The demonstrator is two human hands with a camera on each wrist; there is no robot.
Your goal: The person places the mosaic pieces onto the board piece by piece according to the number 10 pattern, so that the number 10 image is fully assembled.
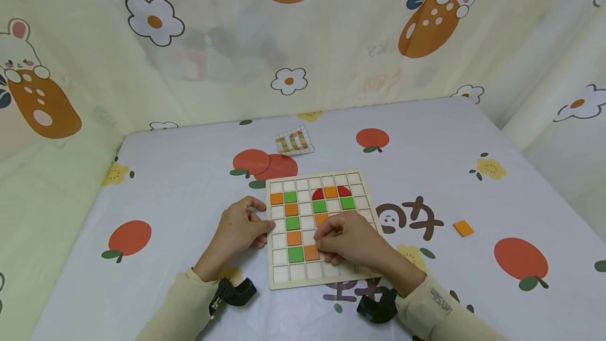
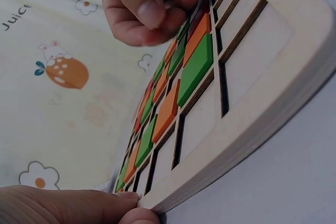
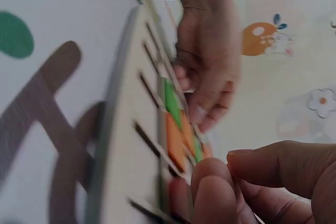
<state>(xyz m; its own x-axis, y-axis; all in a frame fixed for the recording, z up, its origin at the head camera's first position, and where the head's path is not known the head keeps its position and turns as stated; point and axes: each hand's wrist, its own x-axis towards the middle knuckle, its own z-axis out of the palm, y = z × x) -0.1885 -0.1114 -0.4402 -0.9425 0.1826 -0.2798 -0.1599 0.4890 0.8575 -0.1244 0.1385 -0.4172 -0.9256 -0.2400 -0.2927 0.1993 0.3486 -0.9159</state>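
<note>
A square wooden grid board (image 1: 279, 273) lies on the table, with green and orange square tiles and red rounded pieces in some of its cells. At the board's left edge is my left hand (image 1: 241, 225); its thumb and a fingertip pinch the rim in the left wrist view. My right hand (image 1: 352, 241) is over the lower middle of the board, fingers curled and thumb meeting a fingertip. Close under those fingers sits a dark red piece (image 3: 178, 190), beside an orange tile (image 1: 311, 252). Whether anything is between the right fingertips is hidden.
Beyond the board lies a small pattern card (image 1: 294, 141) printed with a coloured grid. A loose orange tile (image 1: 463, 228) rests on the patterned tablecloth (image 1: 426, 162) to the right. A printed curtain (image 1: 213, 67) hangs behind the table.
</note>
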